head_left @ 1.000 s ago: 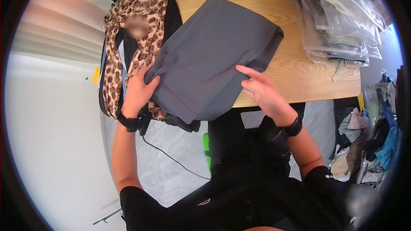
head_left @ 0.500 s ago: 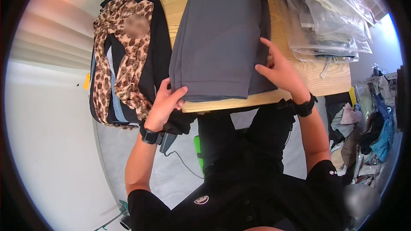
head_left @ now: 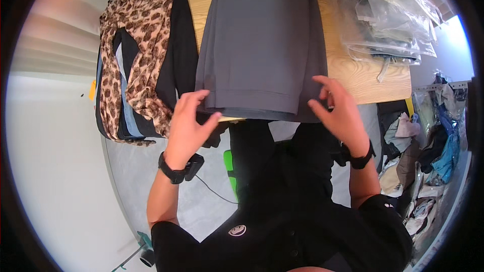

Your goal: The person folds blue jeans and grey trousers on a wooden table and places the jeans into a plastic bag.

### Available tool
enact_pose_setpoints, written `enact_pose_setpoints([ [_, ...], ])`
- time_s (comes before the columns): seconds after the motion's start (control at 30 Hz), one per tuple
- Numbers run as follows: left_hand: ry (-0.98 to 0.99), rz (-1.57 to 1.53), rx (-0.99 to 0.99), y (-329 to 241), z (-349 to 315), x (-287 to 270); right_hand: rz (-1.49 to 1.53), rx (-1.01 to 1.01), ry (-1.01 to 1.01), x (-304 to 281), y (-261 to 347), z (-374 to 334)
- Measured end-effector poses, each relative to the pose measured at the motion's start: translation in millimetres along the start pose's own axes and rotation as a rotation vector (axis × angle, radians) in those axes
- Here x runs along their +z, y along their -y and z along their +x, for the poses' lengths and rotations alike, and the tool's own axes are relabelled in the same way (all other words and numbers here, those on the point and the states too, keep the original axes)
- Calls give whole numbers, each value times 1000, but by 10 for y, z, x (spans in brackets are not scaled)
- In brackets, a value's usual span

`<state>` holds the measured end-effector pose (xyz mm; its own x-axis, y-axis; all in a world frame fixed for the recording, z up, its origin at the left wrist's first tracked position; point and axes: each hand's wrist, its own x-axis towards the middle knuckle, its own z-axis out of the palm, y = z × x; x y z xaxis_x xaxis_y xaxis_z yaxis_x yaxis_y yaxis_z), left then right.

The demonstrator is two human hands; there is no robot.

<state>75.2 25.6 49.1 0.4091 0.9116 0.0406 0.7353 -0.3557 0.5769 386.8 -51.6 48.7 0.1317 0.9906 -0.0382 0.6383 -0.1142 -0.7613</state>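
Observation:
A folded dark grey garment (head_left: 257, 40) lies on the wooden table before me, its stitched hem toward me and its near edge slightly past the table's front edge. My left hand (head_left: 189, 123) is at the garment's near left corner, with thumb and fingers apart and nothing held. At the near right corner, my right hand (head_left: 340, 113) is also open, fingers curved and spread beside the cloth. Whether its fingertips touch the garment I cannot tell.
To the left, a leopard-print garment (head_left: 146, 10) lies over black and blue clothes. Clear plastic bags of folded clothes (head_left: 388, 25) are piled on the wooden table (head_left: 348, 78) at the far right. More clothes (head_left: 403, 141) hang or lie lower right. A cable (head_left: 214, 191) runs below my left wrist.
The garment has come nearer to me, over the table's front edge. My left hand has let go of its corner and opened. My right hand has moved down toward the near right corner.

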Motion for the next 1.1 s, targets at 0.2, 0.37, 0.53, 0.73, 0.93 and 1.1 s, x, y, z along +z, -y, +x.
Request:
enact_pose_setpoints([
  [0.2,-86,96,57,17,-75,196,-83,-284,8,437,162,-60],
  [0.37,-72,187,34,-34,-55,306,-215,-377,-139,554,-1,47],
  [0.53,-241,289,42,-128,21,402,-171,-395,-181,653,87,194],
  [0.73,-388,238,146,-146,231,351,178,-231,-256,704,145,292],
  [0.93,-412,-249,-44,-249,340,243,254,-244,-305,654,244,274],
  [1.1,-264,-590,-242,-54,320,308,162,-320,-309,651,159,249],
])
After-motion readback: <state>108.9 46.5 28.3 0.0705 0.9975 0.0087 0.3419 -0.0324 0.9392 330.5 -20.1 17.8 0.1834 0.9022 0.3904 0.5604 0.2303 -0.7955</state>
